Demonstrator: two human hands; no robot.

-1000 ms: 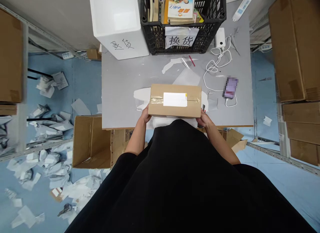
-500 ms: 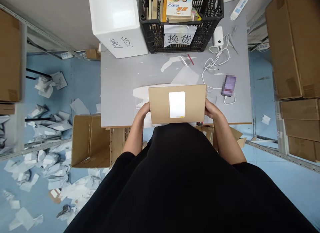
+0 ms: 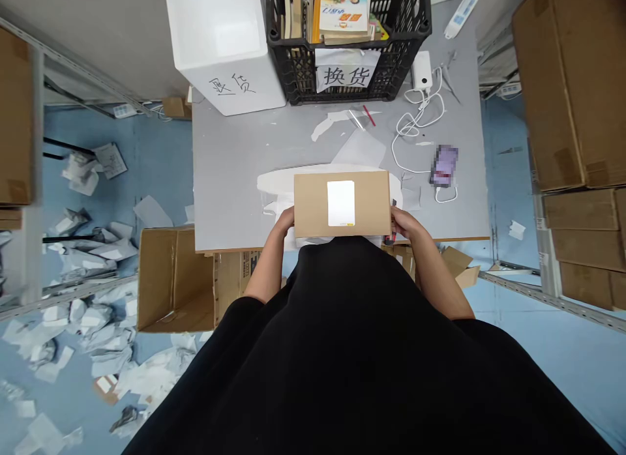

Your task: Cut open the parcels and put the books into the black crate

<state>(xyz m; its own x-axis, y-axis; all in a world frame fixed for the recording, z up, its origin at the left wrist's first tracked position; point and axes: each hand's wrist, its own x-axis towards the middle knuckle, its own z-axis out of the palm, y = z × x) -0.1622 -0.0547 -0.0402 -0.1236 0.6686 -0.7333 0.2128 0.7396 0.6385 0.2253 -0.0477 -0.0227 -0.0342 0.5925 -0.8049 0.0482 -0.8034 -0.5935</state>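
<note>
**Two hands gripping a box (image 3: 313,204)**

In the head view, the left hand (image 3: 283,223) and right hand (image 3: 405,224) are clasping the box's left and right ends. The box is sitting at the near edge of the table (image 3: 235,181), white label (image 3: 341,203) facing up, with a black crate (image 3: 347,77) standing at the far edge.

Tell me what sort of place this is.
Likely a returns and exchange packing station in a warehouse: a labelled cardboard parcel box, a black plastic crate signed "exchange goods" in Chinese, and stacked cardboard cartons.
</note>
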